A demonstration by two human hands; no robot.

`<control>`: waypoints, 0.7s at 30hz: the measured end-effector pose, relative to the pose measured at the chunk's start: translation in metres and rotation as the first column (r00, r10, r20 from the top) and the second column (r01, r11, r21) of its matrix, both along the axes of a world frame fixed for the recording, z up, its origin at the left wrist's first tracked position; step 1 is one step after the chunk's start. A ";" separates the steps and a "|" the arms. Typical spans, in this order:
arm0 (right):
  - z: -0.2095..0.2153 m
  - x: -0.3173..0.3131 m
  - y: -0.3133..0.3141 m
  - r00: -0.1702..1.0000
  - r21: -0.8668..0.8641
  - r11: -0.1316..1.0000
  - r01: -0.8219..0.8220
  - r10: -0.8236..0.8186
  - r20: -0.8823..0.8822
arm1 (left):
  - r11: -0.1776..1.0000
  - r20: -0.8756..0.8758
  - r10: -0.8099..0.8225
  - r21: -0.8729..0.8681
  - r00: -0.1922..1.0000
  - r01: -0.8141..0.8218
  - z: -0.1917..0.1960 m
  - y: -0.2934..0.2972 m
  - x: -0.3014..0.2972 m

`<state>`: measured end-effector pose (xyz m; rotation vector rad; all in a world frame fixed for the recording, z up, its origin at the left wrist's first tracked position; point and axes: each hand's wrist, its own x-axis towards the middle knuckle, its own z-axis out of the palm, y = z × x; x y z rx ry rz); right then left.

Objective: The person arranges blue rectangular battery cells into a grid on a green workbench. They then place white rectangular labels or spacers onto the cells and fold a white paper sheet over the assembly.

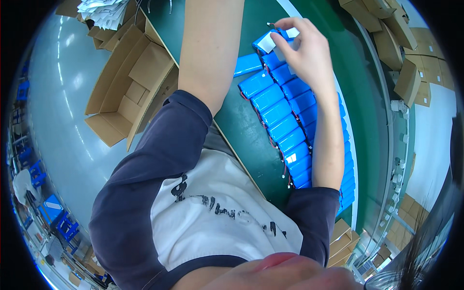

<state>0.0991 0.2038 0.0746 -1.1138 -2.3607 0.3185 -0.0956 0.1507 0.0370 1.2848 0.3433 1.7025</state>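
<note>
My right hand [311, 54] is above the far end of the rows of blue battery packs [271, 111]. Its thumb and index finger are curved with a gap between them, close to a battery pack with a white label [266, 42]. Whether its hidden fingers touch a pack, I cannot tell. My left arm [210, 48] stretches forward across the green table [241, 130], and its hand lies beyond the top edge of the picture. The packs lie side by side in long rows, with thin red and black leads and small white connectors. One pack [248, 65] lies apart near my left forearm.
An open, tall-flapped cardboard box [128, 92] stands left of the table, with white sheets [104, 13] behind it. More cardboard boxes [425, 48] are stacked at the far right. Blue stools [66, 226] stand on the floor at the far left.
</note>
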 end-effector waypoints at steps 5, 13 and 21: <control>0.030 -0.009 -0.021 0.967 -0.393 0.897 -0.201 0.119 -0.224 | 1.000 0.004 0.016 0.020 1.000 -0.016 0.005 -0.002 -0.007; 0.014 -0.023 -0.028 0.974 -0.422 0.880 -0.215 0.165 -0.152 | 0.999 0.000 -0.015 0.036 1.000 0.015 0.008 0.002 -0.016; -0.015 -0.024 -0.023 0.975 -0.343 0.913 -0.221 0.203 -0.089 | 0.999 -0.003 -0.031 0.033 1.000 0.031 0.005 0.006 -0.018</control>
